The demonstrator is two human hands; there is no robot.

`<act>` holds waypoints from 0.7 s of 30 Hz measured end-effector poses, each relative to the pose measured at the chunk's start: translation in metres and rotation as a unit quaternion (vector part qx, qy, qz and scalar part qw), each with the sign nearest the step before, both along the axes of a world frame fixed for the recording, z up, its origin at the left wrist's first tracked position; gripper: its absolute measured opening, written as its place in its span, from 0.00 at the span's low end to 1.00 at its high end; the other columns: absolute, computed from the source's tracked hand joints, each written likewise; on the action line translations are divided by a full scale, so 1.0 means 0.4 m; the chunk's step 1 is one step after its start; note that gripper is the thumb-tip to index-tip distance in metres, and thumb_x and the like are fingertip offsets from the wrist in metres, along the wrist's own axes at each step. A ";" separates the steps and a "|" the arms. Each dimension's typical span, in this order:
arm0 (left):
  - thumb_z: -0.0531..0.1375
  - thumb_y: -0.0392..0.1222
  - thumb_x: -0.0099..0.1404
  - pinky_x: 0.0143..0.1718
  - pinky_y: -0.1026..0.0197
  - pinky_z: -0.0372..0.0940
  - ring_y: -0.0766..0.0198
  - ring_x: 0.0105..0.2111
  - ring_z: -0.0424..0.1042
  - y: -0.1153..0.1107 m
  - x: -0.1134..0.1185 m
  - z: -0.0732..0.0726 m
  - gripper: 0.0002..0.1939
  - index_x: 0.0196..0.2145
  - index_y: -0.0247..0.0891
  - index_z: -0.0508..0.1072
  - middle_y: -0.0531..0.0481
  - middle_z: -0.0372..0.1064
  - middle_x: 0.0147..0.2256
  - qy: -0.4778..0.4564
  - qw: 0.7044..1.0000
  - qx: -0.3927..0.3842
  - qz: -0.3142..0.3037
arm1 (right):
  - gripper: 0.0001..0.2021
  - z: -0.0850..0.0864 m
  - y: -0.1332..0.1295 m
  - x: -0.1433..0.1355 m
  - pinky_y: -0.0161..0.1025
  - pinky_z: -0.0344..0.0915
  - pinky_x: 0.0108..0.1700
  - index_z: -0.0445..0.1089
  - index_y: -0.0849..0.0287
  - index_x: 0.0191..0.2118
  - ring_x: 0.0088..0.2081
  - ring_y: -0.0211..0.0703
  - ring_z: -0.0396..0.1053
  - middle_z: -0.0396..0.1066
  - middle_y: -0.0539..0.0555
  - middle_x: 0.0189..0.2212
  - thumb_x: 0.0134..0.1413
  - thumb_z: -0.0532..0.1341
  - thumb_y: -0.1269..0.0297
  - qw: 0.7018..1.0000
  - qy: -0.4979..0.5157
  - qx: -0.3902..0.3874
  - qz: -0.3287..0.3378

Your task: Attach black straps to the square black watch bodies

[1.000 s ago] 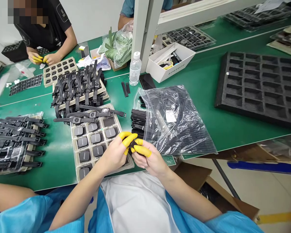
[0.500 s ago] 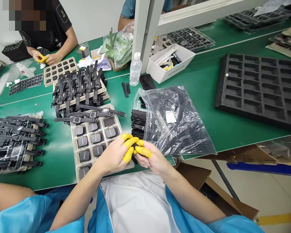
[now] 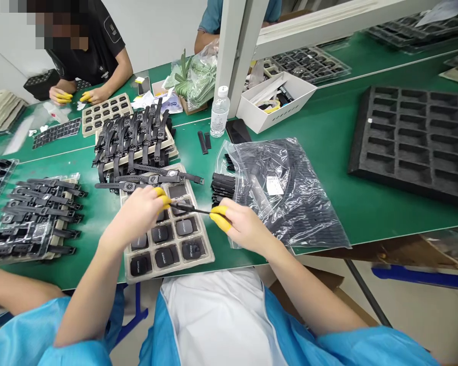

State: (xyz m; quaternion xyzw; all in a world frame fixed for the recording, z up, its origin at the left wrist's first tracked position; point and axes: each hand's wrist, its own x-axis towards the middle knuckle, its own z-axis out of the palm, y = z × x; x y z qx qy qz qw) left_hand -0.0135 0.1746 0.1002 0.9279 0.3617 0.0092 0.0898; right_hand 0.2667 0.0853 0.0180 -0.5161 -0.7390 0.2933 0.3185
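My left hand (image 3: 147,206), with yellow finger cots on its fingertips, pinches one end of a black watch (image 3: 188,207) above a beige tray (image 3: 208,254). My right hand (image 3: 240,223), also in yellow finger cots, grips the far end of its strap. Seen nearly edge-on, the watch and strap stretch in a line between both hands. Black square watch heads (image 3: 164,257) sit in the tray's compartments under my left hand. Several finished-looking watches with straps (image 3: 152,179) lie across the tray's far edge. Close beyond my right hand is a stack of black straps (image 3: 223,189).
A clear bag of black straps (image 3: 301,203) lies to the right, near a black foam tray (image 3: 412,137). Behind stand a water bottle (image 3: 220,113) and a white box (image 3: 277,104). Piled watches (image 3: 133,134) rise at the left. A co-worker (image 3: 95,51) sits across the table.
My hands were close together around a small dark piece; they have drawn apart, my left hand moving left and up, and the watch now spans between them. The co-worker's hands have separated.
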 end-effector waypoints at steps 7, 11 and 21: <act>0.51 0.34 0.71 0.46 0.52 0.68 0.54 0.40 0.73 0.155 -0.020 -0.076 0.12 0.43 0.38 0.75 0.43 0.73 0.42 0.018 0.998 -0.023 0.058 | 0.12 0.010 0.161 -0.084 0.41 0.61 0.36 0.73 0.59 0.51 0.36 0.53 0.76 0.80 0.60 0.40 0.70 0.55 0.64 0.979 -0.193 -0.033 -0.063; 0.53 0.36 0.72 0.50 0.47 0.67 0.50 0.45 0.69 0.141 -0.035 -0.125 0.09 0.44 0.36 0.74 0.39 0.69 0.44 0.008 0.991 0.086 0.097 | 0.13 -0.003 0.215 -0.062 0.41 0.62 0.38 0.73 0.59 0.50 0.40 0.53 0.75 0.79 0.60 0.41 0.73 0.53 0.61 0.977 -0.203 -0.026 -0.063; 0.52 0.38 0.73 0.44 0.45 0.68 0.42 0.46 0.70 -0.001 -0.036 -0.091 0.13 0.41 0.32 0.76 0.34 0.72 0.42 0.195 0.967 0.092 0.135 | 0.12 -0.112 0.289 0.062 0.48 0.64 0.50 0.73 0.65 0.49 0.53 0.60 0.67 0.71 0.68 0.50 0.70 0.57 0.62 0.921 -0.339 -0.116 -0.151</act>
